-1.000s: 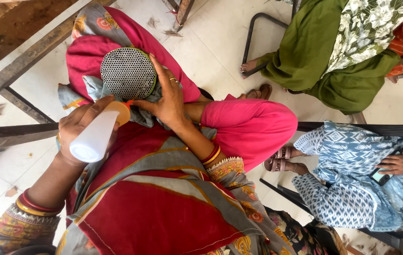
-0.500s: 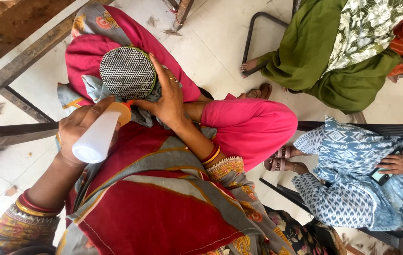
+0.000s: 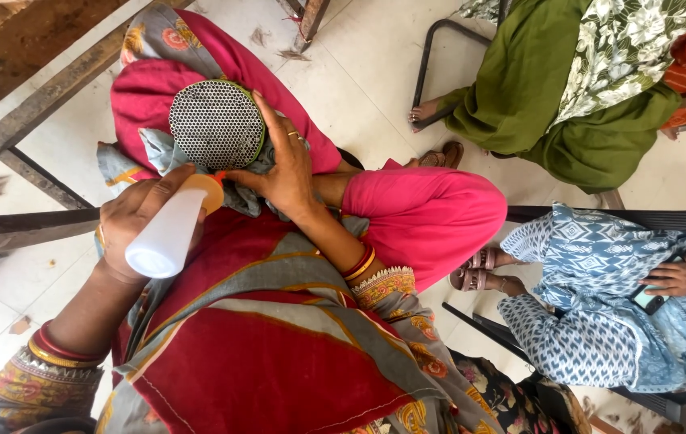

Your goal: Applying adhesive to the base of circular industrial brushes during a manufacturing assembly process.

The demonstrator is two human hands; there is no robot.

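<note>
The nozzle of the white squeeze bottle [image 3: 168, 235] is hidden where its orange cap meets the right hand [image 3: 283, 165], and the grey cloth [image 3: 158, 153] is mostly covered, only crumpled edges showing below and beside the round perforated mesh disc [image 3: 216, 123]. The disc's back and whatever it is fixed to cannot be made out; it rests on the person's lap over pink fabric, and everything else is placed from it. Just below the disc, the left hand [image 3: 146, 215] is clenched around the bottle, thumb along its side, the bottle's flat base pointing back toward the body and its cap angled up toward the disc's lower edge. The right hand lies against the disc's right rim, fingers spread and extended upward over the cloth, thumb reaching toward the bottle cap; it presses on disc and cloth rather than closing round either. There is one disc, one bottle, one cloth. Red and gold bangles sit on both wrists, two rings on the right hand. Well to the right of the disc, two other seated people are partly cut off, one in green [image 3: 552, 88], one in blue print [image 3: 600, 297].
</note>
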